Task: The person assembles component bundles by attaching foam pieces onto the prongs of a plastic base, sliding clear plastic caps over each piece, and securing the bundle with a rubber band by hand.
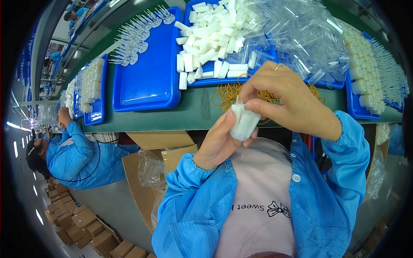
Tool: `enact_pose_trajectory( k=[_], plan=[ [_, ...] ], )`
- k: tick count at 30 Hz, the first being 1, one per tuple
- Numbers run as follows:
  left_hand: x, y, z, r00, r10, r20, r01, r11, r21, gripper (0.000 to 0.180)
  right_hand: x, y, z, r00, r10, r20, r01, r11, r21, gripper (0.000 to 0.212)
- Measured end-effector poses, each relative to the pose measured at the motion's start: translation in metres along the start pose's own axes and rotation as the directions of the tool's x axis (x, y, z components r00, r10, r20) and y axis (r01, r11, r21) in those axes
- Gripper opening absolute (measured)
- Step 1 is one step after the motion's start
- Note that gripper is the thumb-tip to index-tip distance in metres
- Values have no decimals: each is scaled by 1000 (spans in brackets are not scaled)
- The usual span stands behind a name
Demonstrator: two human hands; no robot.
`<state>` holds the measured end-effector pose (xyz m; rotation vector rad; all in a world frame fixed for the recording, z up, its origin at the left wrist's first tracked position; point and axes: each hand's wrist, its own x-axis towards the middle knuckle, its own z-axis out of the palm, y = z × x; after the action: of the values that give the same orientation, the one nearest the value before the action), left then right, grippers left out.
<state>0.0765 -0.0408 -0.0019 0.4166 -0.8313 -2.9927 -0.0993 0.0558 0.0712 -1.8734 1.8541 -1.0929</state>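
Note:
In front of my chest, my left hand point(220, 139) wraps its fingers and thumb around a whitish, translucent plastic part point(244, 125), shaped like a small cup or bottle. A thin pale stem sticks up at its top. From above, my right hand point(286, 96) bends over the part with thumb and fingers drawn together at its upper end. What that pinch holds is hidden by the fingers. Just behind my hands, on the green bench, lies a tangle of yellow-orange rubber bands point(226, 95).
White foam-like blocks point(211, 41) and clear plastic pieces point(297, 36) are heaped behind. A blue tray point(146, 86) at left carries white stemmed parts point(133, 41); another blue tray point(363, 112) at right carries cream parts. A co-worker point(81, 157) sits left, beside an open carton point(144, 185).

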Motion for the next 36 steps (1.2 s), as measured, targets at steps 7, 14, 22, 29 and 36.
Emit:
enact_pose_trajectory(
  k=[7, 14, 22, 29, 36],
  plan=[
    [2, 12, 18, 989, 92, -118, -101, 992, -74, 45, -9, -13, 11, 998, 41, -57, -44, 998, -37, 93],
    [0, 7, 16, 996, 53, -75, -64, 985, -157, 47, -8, -16, 33, 985, 4, -171, -34, 984, -173, 106],
    [3, 7, 19, 991, 93, -95, -110, 975, -194, 49, -7, -16, 35, 982, 8, -188, -48, 978, -205, 95],
    [6, 7, 23, 990, 66, -123, -89, 976, -196, 50, -2, -16, 33, 983, 21, -182, -69, 963, -260, 77],
    [16, -8, 4, 733, 672, -104, -540, 668, 513, 60, -1, -17, 28, 988, 25, -149, -66, 958, -278, 72]
  ],
)
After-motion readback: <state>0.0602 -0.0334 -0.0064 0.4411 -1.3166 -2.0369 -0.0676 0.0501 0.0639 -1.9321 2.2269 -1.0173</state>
